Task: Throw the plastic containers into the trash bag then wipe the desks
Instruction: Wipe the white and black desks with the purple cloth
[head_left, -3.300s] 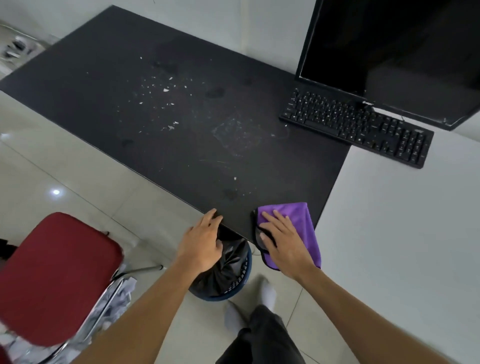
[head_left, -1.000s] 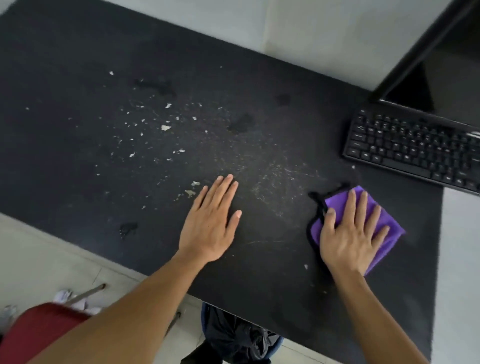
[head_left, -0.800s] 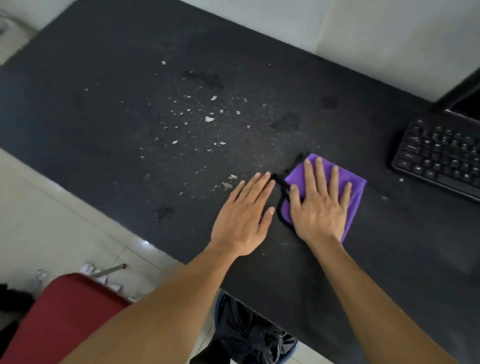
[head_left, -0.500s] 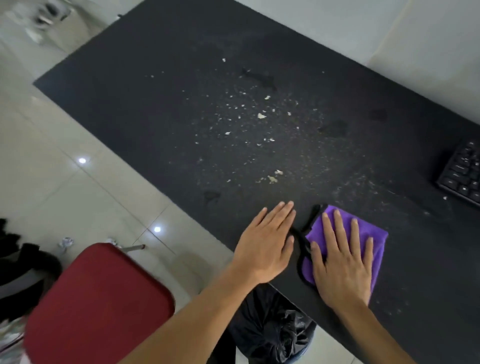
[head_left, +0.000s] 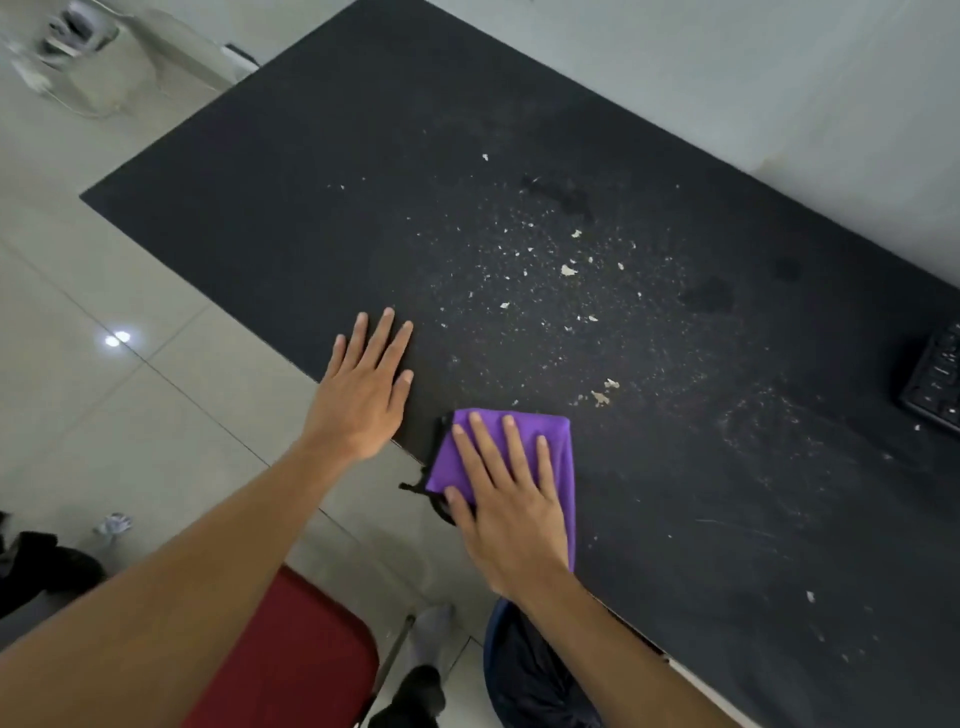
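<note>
Two hands flat on black desk (head_left: 311, 171). Right hand (head_left: 511, 512), fingers spread, pressing purple cloth (head_left: 556, 441) at near edge. Crumbs (head_left: 569, 270) beyond cloth, toward wall. Left hand (head_left: 363, 389), open, just left of cloth. Trash bag (head_left: 524, 675) below cloth, under desk edge.

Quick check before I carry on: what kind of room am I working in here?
Most likely an office or computer room: a long black desk against a plain wall, a keyboard at its right edge, a red chair on tiled floor, and a lined bin under the desk.
</note>
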